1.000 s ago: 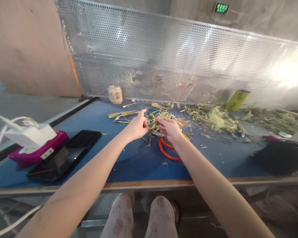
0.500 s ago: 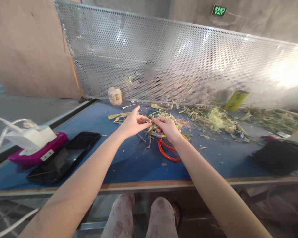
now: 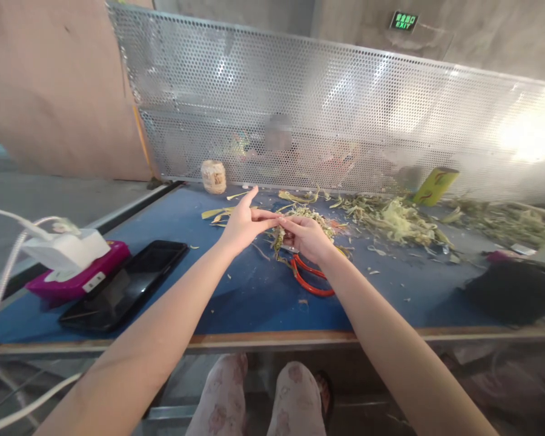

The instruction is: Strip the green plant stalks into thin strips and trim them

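Apparently pinching a thin, ragged, greenish plant strand (image 3: 277,241) in the right grip (image 3: 306,237), over the blue desk (image 3: 249,300); meeting that at the fingertips with the left grip (image 3: 241,227), can't tell whether holding anything; set slightly apart a second ago

Two hands (image 3: 243,229) (image 3: 309,239), one red-handled tool (image 3: 309,289), one phone (image 3: 127,284), one exit sign (image 3: 404,22)

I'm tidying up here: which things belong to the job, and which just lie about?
Likely the job's:
plant strands, at left hand and right hand
plant heap
red-handled scissors

Probably just lying about:
black phone
power strip
white charger
yellow-green container
pale cylinder
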The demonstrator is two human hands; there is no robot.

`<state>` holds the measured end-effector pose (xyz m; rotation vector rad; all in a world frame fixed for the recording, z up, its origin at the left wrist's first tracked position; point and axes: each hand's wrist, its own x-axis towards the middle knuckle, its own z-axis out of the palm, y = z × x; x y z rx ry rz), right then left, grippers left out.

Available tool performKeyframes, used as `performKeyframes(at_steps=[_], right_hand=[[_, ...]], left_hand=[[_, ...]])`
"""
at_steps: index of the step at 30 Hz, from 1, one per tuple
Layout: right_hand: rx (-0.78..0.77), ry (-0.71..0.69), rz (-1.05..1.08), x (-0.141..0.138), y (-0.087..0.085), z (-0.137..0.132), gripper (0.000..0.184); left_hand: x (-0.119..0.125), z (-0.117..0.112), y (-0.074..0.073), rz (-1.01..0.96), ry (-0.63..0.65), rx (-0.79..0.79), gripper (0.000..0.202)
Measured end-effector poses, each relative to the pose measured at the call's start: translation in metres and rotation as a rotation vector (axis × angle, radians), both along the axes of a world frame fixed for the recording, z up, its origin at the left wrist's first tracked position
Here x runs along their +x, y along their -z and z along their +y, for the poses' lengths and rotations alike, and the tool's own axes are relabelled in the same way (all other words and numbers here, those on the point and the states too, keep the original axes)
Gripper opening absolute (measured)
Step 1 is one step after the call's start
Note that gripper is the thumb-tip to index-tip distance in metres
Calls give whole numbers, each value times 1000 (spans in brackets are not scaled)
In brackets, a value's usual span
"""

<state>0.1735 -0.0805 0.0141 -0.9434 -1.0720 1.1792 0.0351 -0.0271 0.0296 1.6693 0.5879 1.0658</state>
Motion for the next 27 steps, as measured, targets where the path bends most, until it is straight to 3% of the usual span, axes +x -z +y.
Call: performKeyframes(at_steps=[13,19,27], right_hand=[[11,92,-48,-1,1,1,28],[12,103,-136,0,-2,-2,30],[5,-50,-113,3,-6,-7,28]], left_hand=[[0,0,2,-18,-51,72,89],[2,-2,-2,-49,-53,-111,91],[1,-3,-3,-120,10,-318,93]])
